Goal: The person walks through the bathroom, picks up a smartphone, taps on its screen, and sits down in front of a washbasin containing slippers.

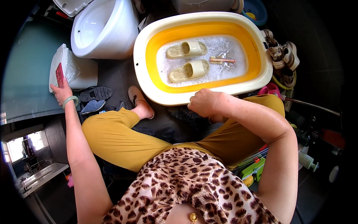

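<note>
My left hand (pixel 62 93), with a bangle at the wrist, grips the near edge of a white trash bin (pixel 85 77) lined with a clear bag. A flat red piece (pixel 59 75) is against the bin beside my fingertips. My right hand (pixel 204 102) is curled closed at the near rim of a white and yellow wash tub (pixel 175 98); whatever is in its fingers is hidden. In the tub's foamy water lie two pale slippers, an upper one (pixel 182 49) and a lower one (pixel 186 71). A pink-handled brush (pixel 222 60) lies right of them.
A white toilet (pixel 108 33) stands beyond the bin. Dark shoes (pixel 96 94) lie on the floor below it. Sneakers (pixel 283 56) are piled right of the tub, and a blue basin (pixel 256 13) sits behind. A glass panel (pixel 30 67) borders the left.
</note>
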The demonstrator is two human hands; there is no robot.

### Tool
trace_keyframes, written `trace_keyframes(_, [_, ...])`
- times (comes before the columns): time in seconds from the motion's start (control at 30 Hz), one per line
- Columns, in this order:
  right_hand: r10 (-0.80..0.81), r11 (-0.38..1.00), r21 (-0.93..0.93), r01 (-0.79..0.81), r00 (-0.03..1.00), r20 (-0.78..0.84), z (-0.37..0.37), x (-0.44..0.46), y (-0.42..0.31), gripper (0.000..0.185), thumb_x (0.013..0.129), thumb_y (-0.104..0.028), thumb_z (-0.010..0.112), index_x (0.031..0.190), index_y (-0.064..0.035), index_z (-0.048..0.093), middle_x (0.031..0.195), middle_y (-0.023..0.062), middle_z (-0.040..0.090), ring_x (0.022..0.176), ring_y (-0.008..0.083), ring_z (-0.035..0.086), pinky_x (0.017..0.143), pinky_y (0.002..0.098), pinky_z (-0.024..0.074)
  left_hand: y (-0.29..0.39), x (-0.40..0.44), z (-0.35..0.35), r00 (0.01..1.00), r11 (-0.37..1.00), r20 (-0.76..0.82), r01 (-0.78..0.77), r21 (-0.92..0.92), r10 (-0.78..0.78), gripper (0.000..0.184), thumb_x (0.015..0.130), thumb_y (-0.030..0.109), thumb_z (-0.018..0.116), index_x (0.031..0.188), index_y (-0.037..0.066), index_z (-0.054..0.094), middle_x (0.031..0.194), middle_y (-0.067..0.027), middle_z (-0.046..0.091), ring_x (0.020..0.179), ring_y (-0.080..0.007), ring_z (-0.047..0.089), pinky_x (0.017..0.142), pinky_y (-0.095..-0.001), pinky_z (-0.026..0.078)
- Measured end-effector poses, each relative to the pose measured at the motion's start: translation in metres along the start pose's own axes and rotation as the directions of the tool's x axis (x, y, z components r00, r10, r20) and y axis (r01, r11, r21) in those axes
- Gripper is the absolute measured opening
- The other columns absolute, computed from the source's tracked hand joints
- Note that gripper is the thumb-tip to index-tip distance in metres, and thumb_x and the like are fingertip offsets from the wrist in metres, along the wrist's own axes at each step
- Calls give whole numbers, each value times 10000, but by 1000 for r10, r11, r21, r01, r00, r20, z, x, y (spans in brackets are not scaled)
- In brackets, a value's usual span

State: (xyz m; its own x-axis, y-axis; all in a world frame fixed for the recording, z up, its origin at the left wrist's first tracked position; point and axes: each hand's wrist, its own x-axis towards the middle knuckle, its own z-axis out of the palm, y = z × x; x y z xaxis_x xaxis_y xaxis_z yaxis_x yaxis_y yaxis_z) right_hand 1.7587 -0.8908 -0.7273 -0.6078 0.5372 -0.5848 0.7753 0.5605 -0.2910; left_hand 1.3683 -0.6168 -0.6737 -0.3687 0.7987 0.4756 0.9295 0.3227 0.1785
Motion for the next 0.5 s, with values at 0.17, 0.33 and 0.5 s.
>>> trace_keyframes(0.17, [2, 1000, 4, -2, 1000, 7, -3, -1, -1, 200, 707, -110, 534, 868, -53, 638, 878, 94, 624, 823, 229, 598, 673, 325, 475, 1, 0, -2, 1000, 1000, 8, 4, 4, -4, 798, 698, 578, 505, 1308, 154, 215, 1170, -201, 451, 1056, -372, 447, 843, -498, 348])
trace_keyframes(0.33, [17, 1000, 11, -17, 1000, -6, 9, 8, 2, 203, 710, -110, 532, 873, -51, 637, 880, 95, 624, 824, 229, 598, 671, 324, 476, 0, 2, -3, 1000, 1000, 17, 7, 6, -7, 799, 697, 580, 505, 1309, 155, 216, 1163, -200, 458, 1046, -374, 455, 840, -489, 354])
trace_keyframes(0.5, [27, 999, 25, -27, 999, -28, 11, 9, 2, 204, 707, -107, 537, 874, -48, 637, 880, 97, 624, 825, 230, 598, 671, 325, 476, 3, -2, -4, 1000, 1000, 12, 12, 6, -12, 803, 695, 583, 504, 1310, 157, 213, 1158, -199, 462, 1041, -375, 458, 838, -485, 357])
